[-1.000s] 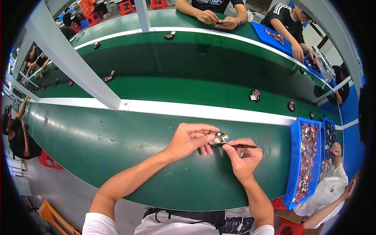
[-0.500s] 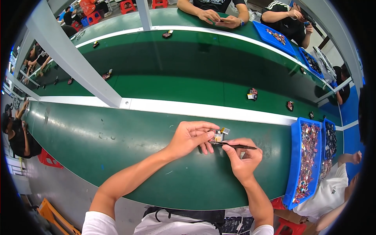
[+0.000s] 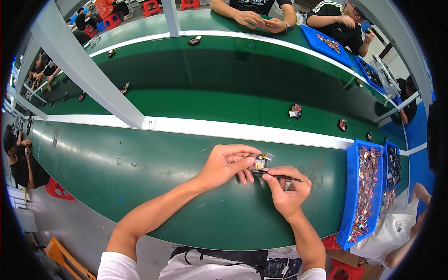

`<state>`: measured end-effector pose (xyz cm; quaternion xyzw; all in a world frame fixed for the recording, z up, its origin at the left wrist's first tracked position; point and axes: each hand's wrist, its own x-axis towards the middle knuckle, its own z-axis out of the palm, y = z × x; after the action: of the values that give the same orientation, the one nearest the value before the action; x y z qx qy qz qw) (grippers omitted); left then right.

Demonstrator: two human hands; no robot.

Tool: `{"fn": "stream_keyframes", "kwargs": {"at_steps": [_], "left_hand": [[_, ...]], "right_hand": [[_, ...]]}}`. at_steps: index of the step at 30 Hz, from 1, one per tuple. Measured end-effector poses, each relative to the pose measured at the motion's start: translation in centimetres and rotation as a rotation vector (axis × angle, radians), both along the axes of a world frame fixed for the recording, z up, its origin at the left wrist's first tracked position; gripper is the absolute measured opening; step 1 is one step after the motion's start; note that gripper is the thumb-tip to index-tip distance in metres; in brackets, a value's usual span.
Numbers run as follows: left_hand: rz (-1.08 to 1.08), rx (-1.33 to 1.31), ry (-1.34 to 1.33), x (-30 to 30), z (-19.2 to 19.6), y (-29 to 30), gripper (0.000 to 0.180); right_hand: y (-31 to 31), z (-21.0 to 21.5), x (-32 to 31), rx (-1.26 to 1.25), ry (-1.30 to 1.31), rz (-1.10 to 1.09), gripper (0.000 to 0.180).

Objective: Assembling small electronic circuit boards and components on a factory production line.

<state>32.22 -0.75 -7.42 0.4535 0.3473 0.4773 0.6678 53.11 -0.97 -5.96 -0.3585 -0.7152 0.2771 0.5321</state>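
My left hand is closed on a small dark electronic assembly, with its thumb across the red part at one side. A silvery flat battery pouch with a yellow end sticks out at the assembly's upper right corner. In my right hand is a pair of dark, slim tweezers, gripped between thumb and fingers. Their tip reaches the lower edge of the assembly; what exactly it touches is too small to tell. Both hands are just above the green table.
A blue tray full of small wired parts stands at the right, beside a second blue tray of dark parts. Beyond a white rail, a green belt carries several assemblies. A grey post rises at the left. Other people sit around.
The tweezers and my right hand have shifted slightly left and down along the assembly. My left hand stays put. Assemblies on the belt have moved left.
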Motion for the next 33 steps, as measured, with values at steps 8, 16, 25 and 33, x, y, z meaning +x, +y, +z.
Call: {"fn": "stream_keyframes", "kwargs": {"at_steps": [8, 16, 25, 33], "left_hand": [[-0.018, -0.026, 0.000, 1.0, 0.6, 0.3, 0.030], [-0.001, -0.011, 0.029, 2.7, 1.0, 0.1, 0.032], [-0.013, -0.035, 0.038, 3.6, 1.2, 0.7, 0.028], [-0.035, -0.085, 0.001, 4.6, 1.8, 1.1, 0.025]], "right_hand": [[0.2, 0.3, 1.0, 0.021, -0.018, 0.018, 0.014], [0.3, 1.2, 2.1, 0.044, -0.055, 0.032, 0.012], [0.7, 1.0, 3.1, 0.212, -0.120, 0.062, 0.017], [0.7, 1.1, 4.0, 0.310, -0.200, 0.012, 0.015]]}}
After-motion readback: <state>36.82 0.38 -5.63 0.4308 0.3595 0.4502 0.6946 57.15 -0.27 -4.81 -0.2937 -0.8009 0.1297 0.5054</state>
